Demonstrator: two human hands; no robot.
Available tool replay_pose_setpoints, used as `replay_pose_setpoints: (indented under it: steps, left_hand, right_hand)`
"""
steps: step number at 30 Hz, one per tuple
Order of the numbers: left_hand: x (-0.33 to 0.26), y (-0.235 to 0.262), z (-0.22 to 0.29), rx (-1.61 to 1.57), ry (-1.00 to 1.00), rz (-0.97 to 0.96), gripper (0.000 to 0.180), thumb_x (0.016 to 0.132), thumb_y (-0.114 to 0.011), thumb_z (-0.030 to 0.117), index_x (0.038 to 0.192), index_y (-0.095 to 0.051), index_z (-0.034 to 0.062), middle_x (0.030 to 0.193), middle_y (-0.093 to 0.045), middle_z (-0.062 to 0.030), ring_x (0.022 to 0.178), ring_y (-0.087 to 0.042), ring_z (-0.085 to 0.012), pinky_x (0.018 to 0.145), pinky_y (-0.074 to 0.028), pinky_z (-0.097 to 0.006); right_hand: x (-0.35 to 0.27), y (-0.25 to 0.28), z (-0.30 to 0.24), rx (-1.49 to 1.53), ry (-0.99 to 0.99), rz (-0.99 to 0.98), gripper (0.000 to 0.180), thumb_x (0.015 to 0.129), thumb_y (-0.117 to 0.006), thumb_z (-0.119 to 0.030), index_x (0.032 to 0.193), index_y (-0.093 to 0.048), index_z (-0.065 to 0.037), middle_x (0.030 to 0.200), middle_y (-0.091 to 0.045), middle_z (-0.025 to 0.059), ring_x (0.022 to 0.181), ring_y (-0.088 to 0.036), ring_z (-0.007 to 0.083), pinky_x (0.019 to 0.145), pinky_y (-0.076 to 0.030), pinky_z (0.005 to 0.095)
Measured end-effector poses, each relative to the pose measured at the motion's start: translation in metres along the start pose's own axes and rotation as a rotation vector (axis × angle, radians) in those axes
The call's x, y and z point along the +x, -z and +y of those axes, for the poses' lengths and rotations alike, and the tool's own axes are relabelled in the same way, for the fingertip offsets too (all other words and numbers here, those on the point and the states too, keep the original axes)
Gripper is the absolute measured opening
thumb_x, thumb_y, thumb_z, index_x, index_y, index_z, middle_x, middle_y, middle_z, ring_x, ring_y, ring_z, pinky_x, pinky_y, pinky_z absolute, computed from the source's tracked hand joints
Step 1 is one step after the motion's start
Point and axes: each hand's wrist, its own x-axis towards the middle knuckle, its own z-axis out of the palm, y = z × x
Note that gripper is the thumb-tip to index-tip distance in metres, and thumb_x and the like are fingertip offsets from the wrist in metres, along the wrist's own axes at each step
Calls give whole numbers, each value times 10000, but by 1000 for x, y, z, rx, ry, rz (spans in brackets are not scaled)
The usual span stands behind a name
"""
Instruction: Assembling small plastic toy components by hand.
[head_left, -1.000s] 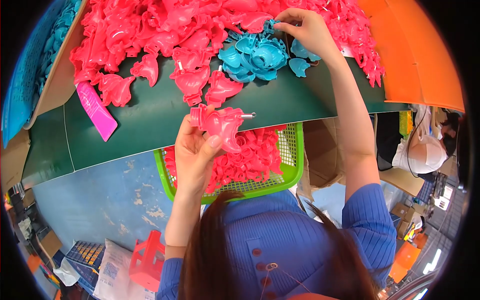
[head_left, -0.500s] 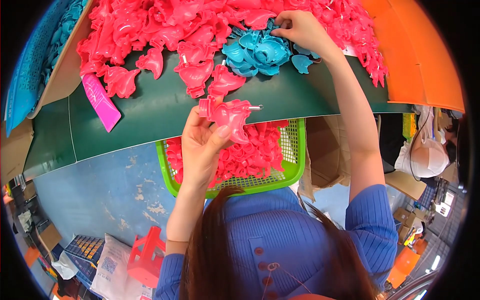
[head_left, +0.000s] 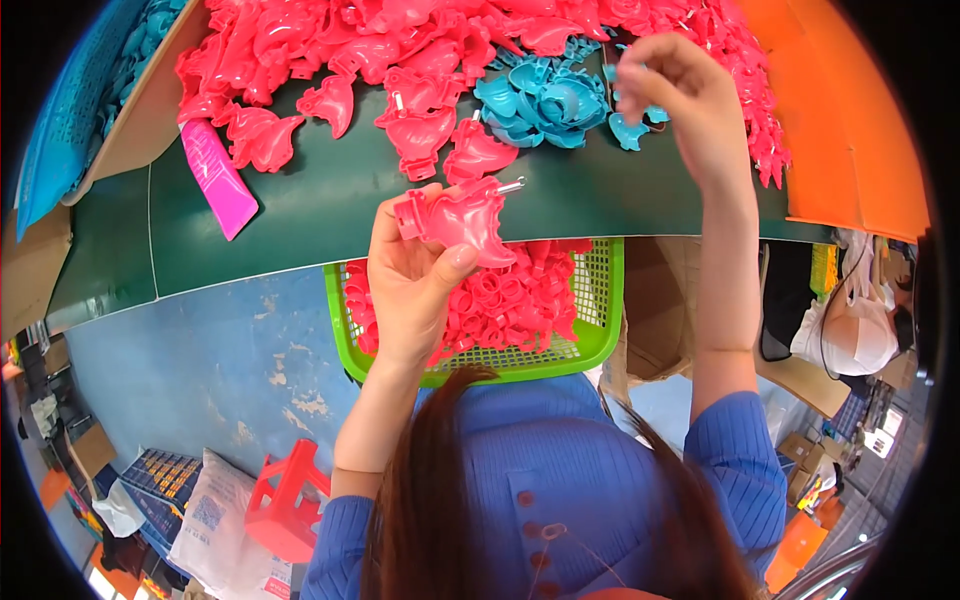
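Observation:
My left hand (head_left: pixel 412 290) pinches a glossy pink plastic shell part (head_left: pixel 462 226) above the table's front edge. A thin metal pin or spring sticks out of its upper right end. My right hand (head_left: pixel 700 115) is raised over the right side of the table, its fingers bent together. Motion smears them, and what they may hold is too small to make out. Beside that hand are a pile of blue curved plastic pieces (head_left: pixel 545 100) and a loose blue piece (head_left: pixel 628 131). Several pink shell parts (head_left: pixel 418 140) lie between the blue pile and the left side.
A heap of pink parts (head_left: pixel 380 30) covers the back of the green table (head_left: pixel 330 195). Under the front edge is a green basket (head_left: pixel 600 350) with small pink ring-like parts. A magenta tube-like packet (head_left: pixel 218 180) lies left; an orange panel (head_left: pixel 850 130) borders the right.
My right hand has moved right and toward me, away from the blue pile. My left hand still holds the pink part, now turned slightly. The whole view has shifted a little.

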Motion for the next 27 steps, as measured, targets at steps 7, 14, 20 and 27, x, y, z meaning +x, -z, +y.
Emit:
replay_pose_setpoints:
  steps: [7,14,20,27]
  left_hand:
    - [-4,-12,-4,81,-134,42,527,686,-735,-36,1131,-454,-2,1160,-484,-88,1040,-526,-169,893,-464,-306]
    - [-5,-13,-15,437,-468,133,558,620,-784,-35,1068,-459,37,1180,-445,-133,1085,-498,-194,913,-458,-312]
    - [-6,-14,-17,464,-485,140,560,606,-807,2,1037,-450,35,1150,-447,-142,1095,-496,-220,914,-452,-326]
    - [-7,-14,-17,599,-550,143,563,606,-819,34,1028,-447,21,1129,-452,-141,1067,-508,-209,901,-459,-318]
  right_hand:
    - [-54,-66,-19,370,-166,11,227,787,-577,46,1008,-612,88,796,-656,199,711,-666,221,673,-552,301]
    - [-72,-97,-1,70,253,134,217,766,-625,67,981,-646,47,830,-639,109,713,-594,137,656,-477,224]
    - [-74,-113,-2,211,74,234,186,746,-646,70,930,-656,47,835,-625,84,752,-541,113,684,-431,217]
    - [-76,-116,4,33,180,188,173,722,-651,70,886,-680,23,819,-644,69,784,-530,128,712,-436,236]
